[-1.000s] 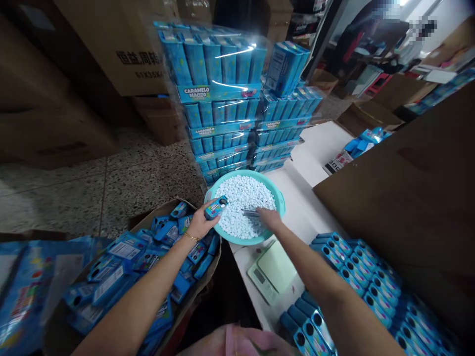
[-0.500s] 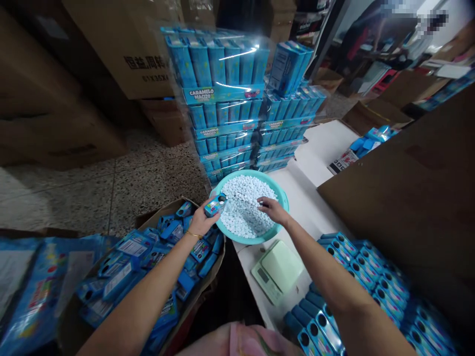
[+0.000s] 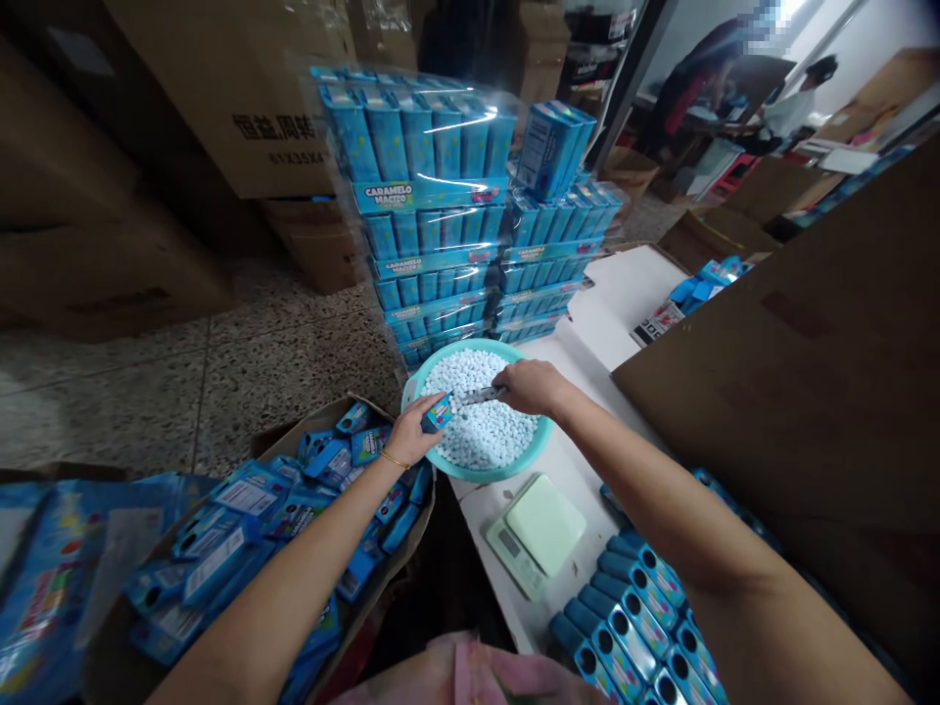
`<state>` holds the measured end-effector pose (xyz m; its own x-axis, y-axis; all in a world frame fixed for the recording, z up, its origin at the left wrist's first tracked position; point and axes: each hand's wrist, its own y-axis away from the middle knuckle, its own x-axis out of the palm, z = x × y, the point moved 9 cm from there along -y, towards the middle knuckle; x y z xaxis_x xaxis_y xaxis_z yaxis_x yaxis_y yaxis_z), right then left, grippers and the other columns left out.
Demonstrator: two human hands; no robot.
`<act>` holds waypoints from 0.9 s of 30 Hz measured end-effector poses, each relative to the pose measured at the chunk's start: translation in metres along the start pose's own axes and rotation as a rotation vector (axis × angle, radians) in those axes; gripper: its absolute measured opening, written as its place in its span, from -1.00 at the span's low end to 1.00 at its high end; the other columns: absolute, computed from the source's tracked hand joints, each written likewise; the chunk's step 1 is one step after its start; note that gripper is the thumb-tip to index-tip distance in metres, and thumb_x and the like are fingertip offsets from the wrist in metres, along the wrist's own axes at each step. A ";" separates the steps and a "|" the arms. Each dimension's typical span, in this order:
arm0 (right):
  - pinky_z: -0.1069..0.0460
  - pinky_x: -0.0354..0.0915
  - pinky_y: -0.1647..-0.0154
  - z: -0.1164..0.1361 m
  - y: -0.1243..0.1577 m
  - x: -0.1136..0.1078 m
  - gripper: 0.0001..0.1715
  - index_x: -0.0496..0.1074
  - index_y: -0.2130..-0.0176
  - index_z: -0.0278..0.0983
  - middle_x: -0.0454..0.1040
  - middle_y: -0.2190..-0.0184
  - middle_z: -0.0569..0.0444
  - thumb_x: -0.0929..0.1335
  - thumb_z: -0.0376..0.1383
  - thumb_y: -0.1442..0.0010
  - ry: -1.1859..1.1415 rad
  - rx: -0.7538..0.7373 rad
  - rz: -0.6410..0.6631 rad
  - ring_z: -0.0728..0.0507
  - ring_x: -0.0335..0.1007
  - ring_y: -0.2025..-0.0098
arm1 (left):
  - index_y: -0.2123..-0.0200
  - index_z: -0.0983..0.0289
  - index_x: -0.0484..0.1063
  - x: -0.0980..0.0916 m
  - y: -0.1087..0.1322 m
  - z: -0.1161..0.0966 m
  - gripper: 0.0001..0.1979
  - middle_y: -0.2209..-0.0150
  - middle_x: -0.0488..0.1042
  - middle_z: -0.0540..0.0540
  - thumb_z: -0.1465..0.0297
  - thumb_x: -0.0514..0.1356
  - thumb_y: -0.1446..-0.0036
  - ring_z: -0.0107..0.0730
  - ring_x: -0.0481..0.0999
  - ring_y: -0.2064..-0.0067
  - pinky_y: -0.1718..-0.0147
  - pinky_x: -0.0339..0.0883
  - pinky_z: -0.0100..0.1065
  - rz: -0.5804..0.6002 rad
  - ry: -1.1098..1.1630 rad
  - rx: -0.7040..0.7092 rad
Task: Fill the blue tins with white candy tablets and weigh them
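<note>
My left hand (image 3: 411, 436) grips a small blue candy box (image 3: 438, 412) at the left rim of a teal basin (image 3: 514, 460) filled with small white candies (image 3: 481, 426). My right hand (image 3: 533, 385) is closed on a narrow metal scoop (image 3: 479, 397) whose tip points at the box's opening, just above the candies. Both hands hover over the basin.
A pale green scale (image 3: 535, 534) sits on the white table (image 3: 624, 304) in front of the basin. Rows of blue boxes (image 3: 632, 627) stand at lower right; a carton of loose blue boxes (image 3: 294, 509) is at left. Wrapped blue packs (image 3: 441, 215) are stacked behind. People work far off.
My right hand lifted the scoop out of the candies and swung it left toward the box in my left hand. The left hand tilted the box toward the scoop.
</note>
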<state>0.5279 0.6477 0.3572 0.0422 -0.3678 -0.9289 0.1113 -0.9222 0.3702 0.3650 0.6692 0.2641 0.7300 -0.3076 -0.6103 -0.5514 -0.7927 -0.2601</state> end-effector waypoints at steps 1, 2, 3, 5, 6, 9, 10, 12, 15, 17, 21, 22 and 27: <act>-0.05 0.23 0.24 0.004 -0.001 -0.002 -0.67 0.42 0.15 -0.18 0.44 0.18 -0.08 0.22 -0.23 -0.09 0.027 0.006 0.007 -0.23 0.35 0.16 | -0.05 0.24 0.24 0.001 -0.001 -0.001 -0.40 0.00 0.33 0.11 0.50 0.15 0.17 -0.24 0.30 -0.03 -0.05 0.14 -0.22 0.008 -0.007 -0.001; -0.07 0.22 0.23 0.009 -0.001 -0.005 -0.66 0.41 0.15 -0.22 0.43 0.18 -0.11 0.23 -0.25 -0.08 0.046 0.006 0.004 -0.24 0.35 0.15 | -0.05 0.24 0.24 0.002 -0.001 -0.002 -0.39 0.00 0.33 0.10 0.50 0.15 0.18 -0.24 0.30 -0.03 -0.05 0.14 -0.22 0.018 -0.011 -0.003; -0.08 0.22 0.21 0.013 -0.001 -0.008 -0.66 0.41 0.14 -0.24 0.43 0.17 -0.13 0.23 -0.27 -0.07 0.059 0.001 -0.009 -0.25 0.34 0.14 | -0.05 0.24 0.24 0.003 -0.002 -0.002 -0.38 0.00 0.32 0.10 0.50 0.15 0.19 -0.23 0.29 -0.03 -0.05 0.14 -0.22 0.026 -0.013 -0.008; -0.10 0.22 0.19 0.020 -0.002 -0.013 -0.66 0.39 0.14 -0.27 0.43 0.18 -0.15 0.24 -0.30 -0.06 0.074 -0.017 -0.044 -0.26 0.33 0.12 | -0.05 0.23 0.24 0.003 -0.004 -0.001 -0.37 0.00 0.32 0.10 0.50 0.16 0.20 -0.22 0.29 -0.04 -0.05 0.14 -0.20 0.031 -0.012 -0.028; -0.10 0.22 0.19 0.022 -0.002 -0.015 -0.67 0.39 0.14 -0.27 0.43 0.19 -0.14 0.24 -0.31 -0.06 0.076 -0.024 -0.059 -0.27 0.34 0.12 | -0.05 0.22 0.24 0.003 -0.005 0.001 -0.38 0.00 0.33 0.10 0.50 0.16 0.20 -0.21 0.29 -0.04 -0.04 0.14 -0.19 0.031 -0.010 -0.040; -0.08 0.25 0.25 0.020 -0.002 -0.016 -0.69 0.41 0.18 -0.24 0.44 0.22 -0.11 0.23 -0.31 -0.05 0.054 -0.014 -0.071 -0.26 0.36 0.17 | -0.04 0.23 0.25 0.000 -0.007 0.004 -0.40 0.01 0.34 0.11 0.48 0.16 0.18 -0.21 0.31 -0.02 -0.03 0.15 -0.19 0.028 0.005 -0.069; -0.07 0.26 0.27 0.019 -0.001 -0.016 -0.70 0.41 0.19 -0.22 0.45 0.22 -0.09 0.23 -0.31 -0.05 0.041 -0.007 -0.067 -0.25 0.37 0.19 | -0.04 0.24 0.26 -0.001 -0.008 0.004 -0.41 0.01 0.34 0.11 0.47 0.15 0.17 -0.21 0.31 -0.02 -0.03 0.15 -0.20 0.034 0.013 -0.068; -0.06 0.26 0.30 0.018 0.002 -0.018 -0.71 0.42 0.22 -0.20 0.45 0.24 -0.07 0.22 -0.31 -0.05 0.025 -0.002 -0.061 -0.24 0.38 0.21 | -0.03 0.25 0.26 -0.002 -0.010 0.003 -0.42 0.01 0.34 0.11 0.47 0.15 0.16 -0.21 0.31 -0.02 -0.03 0.14 -0.21 0.049 0.025 -0.056; -0.07 0.24 0.29 0.014 0.009 -0.024 -0.73 0.43 0.24 -0.20 0.45 0.25 -0.06 0.22 -0.30 -0.07 0.024 -0.010 -0.083 -0.24 0.38 0.22 | -0.03 0.25 0.28 -0.005 -0.011 0.002 -0.42 0.02 0.36 0.11 0.47 0.16 0.17 -0.20 0.32 -0.01 -0.03 0.15 -0.21 0.048 0.030 -0.037; -0.07 0.22 0.27 0.002 0.014 -0.022 -0.73 0.41 0.21 -0.17 0.45 0.25 -0.04 0.21 -0.27 -0.10 0.000 -0.005 -0.106 -0.23 0.37 0.21 | -0.02 0.26 0.28 -0.008 -0.010 0.003 -0.43 0.03 0.36 0.12 0.47 0.16 0.17 -0.20 0.33 0.00 -0.02 0.16 -0.20 0.034 0.042 -0.036; -0.07 0.21 0.25 -0.043 0.012 0.031 -0.70 0.36 0.13 -0.11 0.44 0.23 0.00 0.22 -0.23 -0.12 -0.098 0.114 -0.049 -0.21 0.35 0.19 | -0.02 0.28 0.28 -0.016 -0.004 0.012 -0.45 0.02 0.36 0.15 0.44 0.18 0.14 -0.19 0.34 0.01 -0.02 0.17 -0.19 -0.005 0.088 -0.083; -0.07 0.21 0.26 -0.052 0.009 0.054 -0.69 0.35 0.11 -0.11 0.43 0.22 -0.01 0.23 -0.24 -0.11 -0.137 0.167 0.000 -0.22 0.36 0.19 | -0.02 0.28 0.28 -0.018 -0.002 0.015 -0.45 0.02 0.37 0.15 0.42 0.18 0.13 -0.19 0.35 0.02 -0.01 0.18 -0.18 -0.012 0.104 -0.107; -0.04 0.26 0.25 -0.031 -0.021 0.152 -0.63 0.30 0.04 -0.09 0.42 0.14 0.01 0.23 -0.29 -0.11 -0.259 0.219 0.080 -0.20 0.36 0.17 | -0.01 0.31 0.28 -0.025 0.008 0.027 -0.45 0.11 0.45 0.14 0.36 0.21 0.13 -0.18 0.42 0.10 0.05 0.25 -0.16 -0.052 0.193 -0.227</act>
<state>0.5624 0.6143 0.2080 -0.2141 -0.4321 -0.8760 -0.0987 -0.8827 0.4595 0.3317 0.6852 0.2567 0.8304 -0.3406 -0.4410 -0.4227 -0.9007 -0.1005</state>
